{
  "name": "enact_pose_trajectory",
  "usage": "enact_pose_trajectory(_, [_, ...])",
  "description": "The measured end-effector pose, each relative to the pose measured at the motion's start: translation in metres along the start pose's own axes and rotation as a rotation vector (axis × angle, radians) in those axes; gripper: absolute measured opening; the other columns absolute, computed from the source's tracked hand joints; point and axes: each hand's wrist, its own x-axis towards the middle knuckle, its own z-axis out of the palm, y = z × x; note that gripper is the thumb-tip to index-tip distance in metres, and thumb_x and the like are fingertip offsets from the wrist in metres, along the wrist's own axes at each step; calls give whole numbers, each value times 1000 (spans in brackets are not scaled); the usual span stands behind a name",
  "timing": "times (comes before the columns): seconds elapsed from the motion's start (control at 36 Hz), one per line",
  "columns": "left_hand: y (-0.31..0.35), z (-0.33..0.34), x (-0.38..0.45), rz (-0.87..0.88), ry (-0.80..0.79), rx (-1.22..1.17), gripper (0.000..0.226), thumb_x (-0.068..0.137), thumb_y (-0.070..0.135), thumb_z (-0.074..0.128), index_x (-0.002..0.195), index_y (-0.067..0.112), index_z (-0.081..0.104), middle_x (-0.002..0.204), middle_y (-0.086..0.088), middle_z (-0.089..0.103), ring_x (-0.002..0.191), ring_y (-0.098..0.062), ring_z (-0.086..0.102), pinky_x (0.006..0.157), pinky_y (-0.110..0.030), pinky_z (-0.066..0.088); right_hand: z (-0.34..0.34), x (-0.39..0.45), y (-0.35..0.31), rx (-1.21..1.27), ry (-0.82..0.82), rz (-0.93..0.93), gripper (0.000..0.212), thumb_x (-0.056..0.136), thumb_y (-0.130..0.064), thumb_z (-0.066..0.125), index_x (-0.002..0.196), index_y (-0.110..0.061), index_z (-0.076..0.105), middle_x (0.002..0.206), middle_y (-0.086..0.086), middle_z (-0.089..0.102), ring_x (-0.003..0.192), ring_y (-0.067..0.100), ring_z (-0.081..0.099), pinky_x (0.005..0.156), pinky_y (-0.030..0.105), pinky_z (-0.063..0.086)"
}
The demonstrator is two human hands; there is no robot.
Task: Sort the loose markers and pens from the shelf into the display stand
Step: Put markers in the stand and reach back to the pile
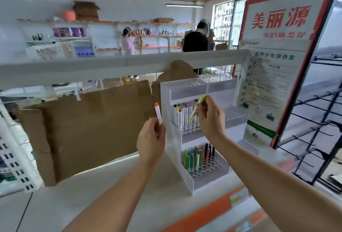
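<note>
A white tiered display stand (177,139) stands on the shelf (92,191) at centre right. Its middle tier holds several upright white markers (182,119) with coloured caps. Its lowest tier holds several coloured pens (199,155). My left hand (151,139) grips a white marker with a red cap (158,113), upright, just left of the stand. My right hand (211,119) pinches a white marker with yellow-green ends (196,109), tilted, in front of the middle tier's markers.
Brown cardboard (88,128) leans at the back of the shelf, left of the stand. A red-framed sign board (281,61) stands behind the stand on the right, with black wire racks (318,135) beyond. Two people stand at far shelves. An orange price strip (209,211) edges the shelf front.
</note>
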Motion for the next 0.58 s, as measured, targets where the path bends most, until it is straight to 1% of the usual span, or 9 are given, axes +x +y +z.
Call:
enact_pose_trajectory(0.06, [-1, 3, 4, -1, 2, 6, 23, 93, 19, 55, 73, 16, 44, 66, -1, 52, 57, -25, 55, 50, -40, 45, 7, 5, 3, -11, -21, -20, 15, 98, -16, 48, 83, -15, 46, 67, 2, 56, 59, 24, 53, 49, 36, 43])
enact_pose_trajectory(0.11, [0, 7, 7, 1, -1, 26, 22, 93, 18, 56, 74, 14, 45, 66, 1, 51, 58, -21, 51, 50, -29, 39, 12, 9, 6, -22, -62, -46, 16, 98, -15, 47, 82, -16, 44, 67, 2, 56, 58, 23, 51, 49, 30, 38])
enact_pose_trajectory(0.17, [1, 10, 10, -8, 3, 42, 20, 93, 18, 56, 75, 14, 47, 67, 1, 51, 59, -19, 49, 51, -24, 35, 15, 12, 10, -38, -110, -68, 17, 98, -15, 47, 82, -15, 43, 68, 3, 55, 58, 23, 50, 49, 29, 36])
enact_pose_trajectory(0.25, [-1, 18, 13, -25, 24, 45, 18, 93, 19, 55, 77, 15, 47, 69, 0, 53, 60, -20, 51, 52, -28, 38, 20, 16, 17, -59, -203, -83, 16, 98, -15, 47, 82, -15, 42, 71, 2, 54, 60, 22, 51, 49, 28, 36])
enact_pose_trajectory(0.36, [-4, 26, 13, -64, 23, 70, 19, 94, 24, 52, 78, 15, 47, 70, -2, 55, 61, -24, 55, 55, -39, 47, 25, 19, 26, -100, -348, -107, 14, 97, -18, 48, 84, -18, 42, 66, -6, 48, 57, 15, 48, 49, 25, 31])
enact_pose_trajectory(0.42, [-4, 29, 11, -54, 38, 102, 21, 95, 25, 52, 77, 13, 47, 70, -3, 54, 62, -24, 52, 55, -36, 44, 27, 19, 30, -105, -412, -118, 8, 98, -20, 48, 90, -18, 46, 70, -2, 54, 60, 18, 54, 49, 24, 36])
enact_pose_trajectory(0.5, [-2, 32, 9, -41, 73, 127, 22, 94, 22, 53, 76, 15, 44, 69, -1, 52, 61, -22, 49, 54, -30, 37, 29, 20, 36, -93, -455, -116, 6, 98, -20, 48, 92, -18, 47, 72, -1, 56, 61, 19, 55, 49, 23, 35])
enact_pose_trajectory(0.53, [-2, 33, 9, -48, 79, 130, 22, 94, 22, 53, 76, 16, 44, 69, -1, 53, 61, -22, 50, 53, -30, 38, 30, 20, 38, -88, -474, -106, 8, 98, -20, 48, 91, -17, 47, 72, 0, 56, 61, 20, 55, 50, 24, 35])
enact_pose_trajectory(0.58, [-3, 36, 7, -66, 95, 125, 21, 94, 22, 54, 76, 15, 45, 70, -2, 55, 61, -23, 53, 54, -38, 45, 30, 20, 40, -92, -516, -92, 11, 98, -20, 48, 87, -16, 47, 70, 0, 55, 60, 19, 53, 49, 24, 35])
